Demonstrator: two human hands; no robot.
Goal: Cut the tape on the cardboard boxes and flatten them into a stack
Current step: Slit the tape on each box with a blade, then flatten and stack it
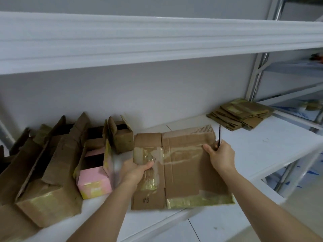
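Cardboard fills most of my view: a flattened box lies on the white shelf right in front of me, its panels spread out, strips of clear and yellowish tape still stuck across it and "#6" written on the near left flap. My left hand grips the box's left edge, thumb laid over the taped panel on top and the other fingers tucked underneath. My right hand sits at the box's far right edge, fingers curled round a thin dark blade that sticks up and away from the fist; I cannot tell whether that hand also pinches the cardboard or only touches it. To the left stands a crowd of boxes not yet flattened: a pink box with its flaps up just beside my left forearm, a small brown box behind it near the wall, and larger open brown boxes leaning together further left, all somewhat blurred. At the far right end of the shelf, well apart from the box I hold, lies a stack of flattened cardboard, its pieces slightly fanned. A second white shelf runs overhead.
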